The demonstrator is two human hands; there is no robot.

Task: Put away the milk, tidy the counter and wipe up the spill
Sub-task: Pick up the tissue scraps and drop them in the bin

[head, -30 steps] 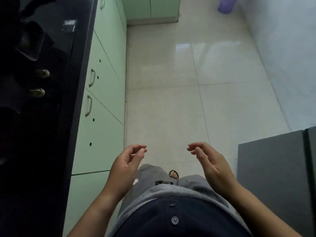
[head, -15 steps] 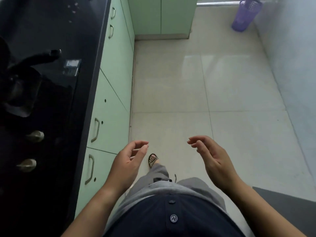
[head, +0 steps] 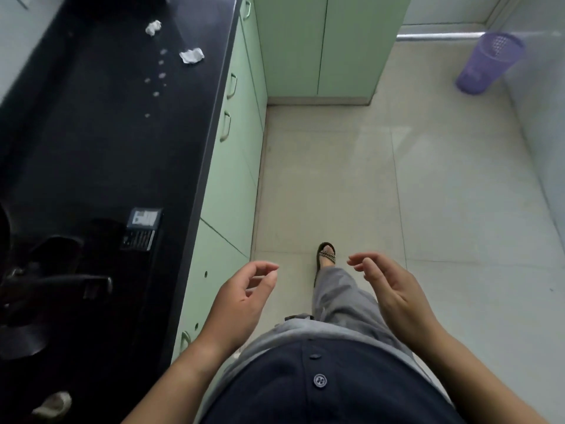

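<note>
A black counter [head: 101, 142] runs along my left side. Two crumpled white paper scraps lie on its far end, one [head: 191, 55] near the front edge and one [head: 153, 27] farther back. A trail of small pale drops [head: 156, 84] dots the counter just this side of them. My left hand [head: 241, 298] and my right hand [head: 394, 289] hang in front of my waist over the floor, both empty with fingers loosely curled and apart. No milk container is in view.
A black stove [head: 46, 286] with knobs sits on the near counter, with a small labelled box [head: 142, 228] beside it. Pale green cabinets [head: 235, 185] line the counter's front and the far wall. A purple bin [head: 486, 64] stands at the far right corner of the tiled floor.
The view has moved forward along the counter; the paper scraps and drops have come into sight, and the grey surface at the right has dropped out. Both hands stay empty in front of me.
</note>
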